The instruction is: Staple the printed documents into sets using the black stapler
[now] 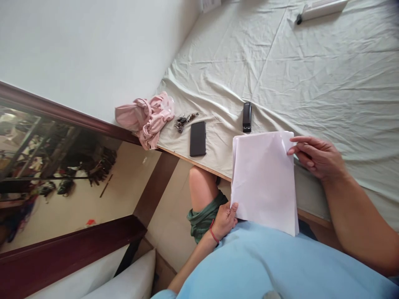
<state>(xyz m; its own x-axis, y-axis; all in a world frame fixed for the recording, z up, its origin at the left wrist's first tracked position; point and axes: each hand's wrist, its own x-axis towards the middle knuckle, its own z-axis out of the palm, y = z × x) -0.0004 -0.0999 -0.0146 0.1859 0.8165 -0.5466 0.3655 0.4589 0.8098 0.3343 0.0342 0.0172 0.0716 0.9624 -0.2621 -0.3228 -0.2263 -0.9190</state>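
- I see a crumpled pink fabric bundle (156, 116) near the plain white wall (93, 50).
- Just beside it I make out a small bunch of metal keys (181, 122).
- Near those I have a black rectangular smartphone (198, 139), lying flat on the wrinkled pale-grey cloth (343, 83).
- At my view's upper right lies a long white object with a black end (324, 10).
- Lower left, I see a dark reddish-brown wooden frame (71, 247).

The left hand (224, 220) holds some white paper (263, 182) near its bottom left corner. The right hand (322, 158) touches it near the top right corner. A black stapler (247, 116), a phone (198, 139), keys (182, 121) and pink cloth (154, 114) lie beyond.
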